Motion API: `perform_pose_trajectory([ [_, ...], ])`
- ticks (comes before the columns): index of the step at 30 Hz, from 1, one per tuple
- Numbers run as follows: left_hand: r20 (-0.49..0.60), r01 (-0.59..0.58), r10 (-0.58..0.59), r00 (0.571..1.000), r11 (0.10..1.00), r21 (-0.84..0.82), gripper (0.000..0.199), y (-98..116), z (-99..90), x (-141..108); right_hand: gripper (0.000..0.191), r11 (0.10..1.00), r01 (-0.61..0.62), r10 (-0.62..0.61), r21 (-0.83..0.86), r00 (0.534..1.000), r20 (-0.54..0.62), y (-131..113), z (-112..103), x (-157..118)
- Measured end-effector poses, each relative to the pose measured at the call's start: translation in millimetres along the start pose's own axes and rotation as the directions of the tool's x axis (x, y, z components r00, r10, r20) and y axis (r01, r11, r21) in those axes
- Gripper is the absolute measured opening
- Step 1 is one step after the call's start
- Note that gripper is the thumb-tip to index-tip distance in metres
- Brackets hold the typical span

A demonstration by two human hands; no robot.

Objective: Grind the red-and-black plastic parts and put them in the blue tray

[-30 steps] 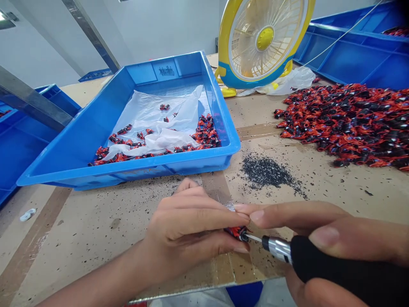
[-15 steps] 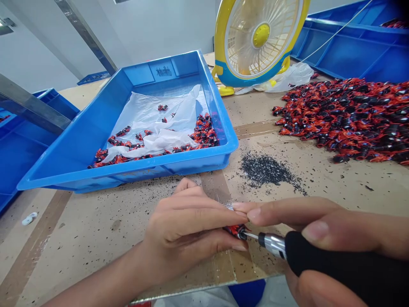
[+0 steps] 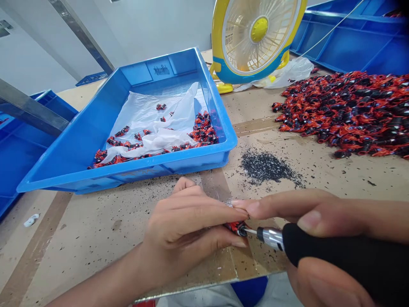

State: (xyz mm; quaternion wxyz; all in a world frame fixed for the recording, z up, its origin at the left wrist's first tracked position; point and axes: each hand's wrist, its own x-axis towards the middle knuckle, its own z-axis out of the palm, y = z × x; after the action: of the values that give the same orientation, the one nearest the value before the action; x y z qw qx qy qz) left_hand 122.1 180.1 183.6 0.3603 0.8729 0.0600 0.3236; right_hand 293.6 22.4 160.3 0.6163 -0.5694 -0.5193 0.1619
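Between the thumb and fingers of my left hand (image 3: 188, 228) is pinched a small red-and-black part (image 3: 236, 227), mostly covered by the fingers. My right hand (image 3: 332, 217) is wrapped around a black-handled rotary tool (image 3: 335, 256) with a silver collar and a thin metal bit. The bit's tip meets the dark open end of the part. My right index fingertip rests against the left fingertips. Both hands are low over the table's front edge.
A blue tray (image 3: 128, 175) holding white sheeting and several red-and-black parts stands behind my left hand. Black shavings (image 3: 266, 166) lie on the brown tabletop (image 3: 96, 221). A large heap of parts (image 3: 354, 111) is at right. A yellow-and-blue fan (image 3: 255, 76) stands at the back.
The view has shifted slightly. Both hands keep the same grip, with the tool's bit still at the part's end.
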Motion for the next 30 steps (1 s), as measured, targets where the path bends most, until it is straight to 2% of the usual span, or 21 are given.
perform_pose_trajectory([
  [2, 0.002, 0.003, -0.003, 1.000, 1.000, 0.010, 0.016, 0.4, 0.2, -0.5, 0.020, 0.993, 0.010, -0.014, -0.119, 0.999, -0.037, -2.0, 3.0, 1.0],
  [5, 0.002, 0.005, -0.005, 1.000, 1.000, 0.017, 0.015, 0.5, 1.2, -1.3, 0.028, 0.987, 0.011, -0.026, -0.158, 0.995, -0.096, -5.5, 8.5, 2.6],
  [10, 0.007, -0.008, 0.008, 1.000, 1.000, 0.007, 0.018, 0.1, 2.1, -1.6, 0.016, 1.000, 0.019, -0.019, 0.017, 1.000, 0.006, -1.4, 7.5, 4.3],
  [13, -0.001, -0.006, 0.006, 1.000, 1.000, 0.000, 0.017, -0.1, 1.9, -1.5, 0.017, 1.000, 0.012, -0.012, 0.021, 0.999, -0.037, -0.9, 7.8, 5.9],
  [16, 0.003, 0.002, -0.002, 1.000, 1.000, -0.002, 0.017, 0.1, 1.7, -2.2, 0.023, 0.999, -0.031, 0.032, 0.011, 0.988, -0.148, -3.8, 13.4, 7.5],
  [19, -0.005, -0.004, 0.004, 1.000, 1.000, -0.008, 0.017, 0.1, 2.3, -3.3, 0.034, 0.995, -0.040, 0.058, 0.089, 0.977, -0.207, -7.0, 20.7, 10.7],
  [22, -0.028, -0.012, 0.012, 1.000, 1.000, -0.013, 0.017, -0.7, 3.5, -4.1, 0.045, 0.985, -0.010, 0.029, 0.174, 0.994, -0.105, -8.5, 25.2, 16.2],
  [24, -0.029, -0.011, 0.010, 1.000, 1.000, -0.008, 0.018, -1.3, 4.1, -4.3, 0.048, 0.980, -0.003, 0.018, 0.197, 0.997, -0.077, -8.2, 25.9, 19.5],
  [30, 0.000, 0.008, -0.008, 1.000, 1.000, -0.028, 0.017, 0.3, 4.3, -3.7, 0.043, 0.984, 0.046, -0.027, 0.173, 0.993, -0.112, -2.7, 19.1, 15.8],
])
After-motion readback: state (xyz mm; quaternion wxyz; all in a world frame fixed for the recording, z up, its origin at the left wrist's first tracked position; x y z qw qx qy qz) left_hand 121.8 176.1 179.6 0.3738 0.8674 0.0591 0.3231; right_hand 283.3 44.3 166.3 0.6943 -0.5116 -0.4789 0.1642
